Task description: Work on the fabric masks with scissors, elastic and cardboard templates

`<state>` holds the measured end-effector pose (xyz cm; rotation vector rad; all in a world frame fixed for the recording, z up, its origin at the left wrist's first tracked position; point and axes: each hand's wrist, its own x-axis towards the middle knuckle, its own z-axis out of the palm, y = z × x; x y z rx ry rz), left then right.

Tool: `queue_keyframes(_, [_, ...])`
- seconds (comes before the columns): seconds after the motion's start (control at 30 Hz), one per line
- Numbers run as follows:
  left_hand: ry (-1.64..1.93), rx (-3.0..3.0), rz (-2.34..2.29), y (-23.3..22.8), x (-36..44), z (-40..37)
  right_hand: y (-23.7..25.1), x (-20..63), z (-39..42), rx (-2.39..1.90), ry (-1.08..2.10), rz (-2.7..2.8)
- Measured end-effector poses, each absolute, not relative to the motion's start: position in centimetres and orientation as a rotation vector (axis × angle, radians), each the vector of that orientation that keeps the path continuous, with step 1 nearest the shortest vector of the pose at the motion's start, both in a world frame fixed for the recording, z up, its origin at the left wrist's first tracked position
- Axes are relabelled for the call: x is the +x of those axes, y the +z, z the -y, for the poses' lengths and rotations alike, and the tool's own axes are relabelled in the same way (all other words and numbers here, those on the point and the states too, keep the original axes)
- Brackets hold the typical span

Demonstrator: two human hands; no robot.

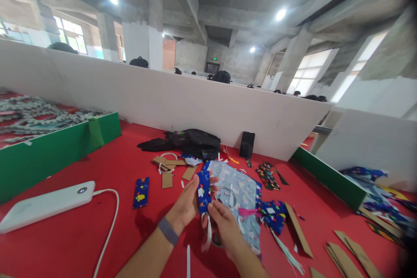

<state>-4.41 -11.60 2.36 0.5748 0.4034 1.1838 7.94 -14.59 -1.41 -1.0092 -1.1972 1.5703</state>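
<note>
Right now blue fabric strip (203, 195) pinched betw. left hand (185, 206) fingers (213, 181).

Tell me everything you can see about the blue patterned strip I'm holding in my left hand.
The strip is a narrow rectangle, apparently of dark blue fabric, printed with small coloured figures. It stands nearly upright above the red table, pinched in the grip of the left hand. The right hand meets its lower end, where white ribbon-like strands hang down. Behind it lies light blue printed fabric.
</note>
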Motion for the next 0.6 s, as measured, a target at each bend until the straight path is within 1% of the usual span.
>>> queue_keyframes(0.17, [1.327,0.681,-0.509,2.8,-4.2,11.7,-1.2,8.1,14.8,-1.198,0.905,1.638])
queue_keyframes(0.27, [1.388,0.813,-0.597,3.1,-4.1,12.2,-1.4,8.1,14.8,-1.240,0.649,1.774])
queue_keyframes(0.37, [1.373,0.868,-0.652,3.3,-3.9,12.6,-1.6,8.0,14.8,-1.234,0.521,1.844])
queue_keyframes(0.6, [1.429,0.737,-0.744,3.3,-3.7,12.4,-2.0,7.6,15.5,-1.166,0.396,1.998])
